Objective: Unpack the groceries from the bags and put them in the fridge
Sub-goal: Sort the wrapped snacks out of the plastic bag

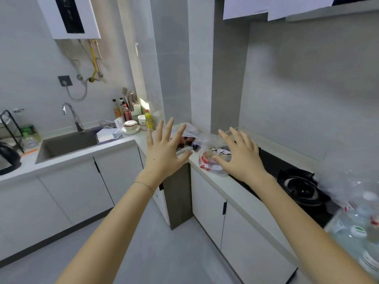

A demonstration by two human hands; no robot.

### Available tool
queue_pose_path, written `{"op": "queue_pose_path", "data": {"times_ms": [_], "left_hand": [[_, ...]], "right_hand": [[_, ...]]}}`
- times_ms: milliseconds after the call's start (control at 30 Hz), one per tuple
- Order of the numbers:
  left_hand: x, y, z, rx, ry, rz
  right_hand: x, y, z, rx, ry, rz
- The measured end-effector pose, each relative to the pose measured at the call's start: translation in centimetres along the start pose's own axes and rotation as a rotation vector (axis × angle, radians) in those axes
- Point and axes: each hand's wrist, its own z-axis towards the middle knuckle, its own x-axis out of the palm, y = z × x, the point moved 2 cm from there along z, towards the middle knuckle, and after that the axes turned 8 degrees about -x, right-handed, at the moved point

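Observation:
My left hand and my right hand are both stretched out in front of me, fingers spread, holding nothing. Behind and between them, clear plastic grocery bags lie in the corner of the white counter. The bags show red-printed packaging and dark red items. My right fingertips are at the edge of the nearest bag; whether they touch it I cannot tell. Another clear bag with bottles sits at the far right of the counter. No fridge is in view.
A black gas hob lies between the two bag piles. Left of the corner are a sink with a tap, bowls, a yellow bottle and sauce bottles. A black kettle stands at far left. White cabinets run below.

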Motion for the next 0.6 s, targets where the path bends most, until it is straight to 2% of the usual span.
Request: {"op": "queue_pose_path", "data": {"times_ms": [200,433,600], "left_hand": [[8.9,-0.1,5.3,0.024,0.149,-0.051],[18.6,0.2,12.1,0.087,0.29,-0.084],[24.7,0.3,16.6,0.152,0.327,-0.102]], "right_hand": [[5.2,-7.2,4.4,0.106,0.135,-0.073],[11.4,-11.0,11.6,0.186,0.178,-0.091],[15.3,-13.8,15.3,0.238,0.176,-0.071]]}}
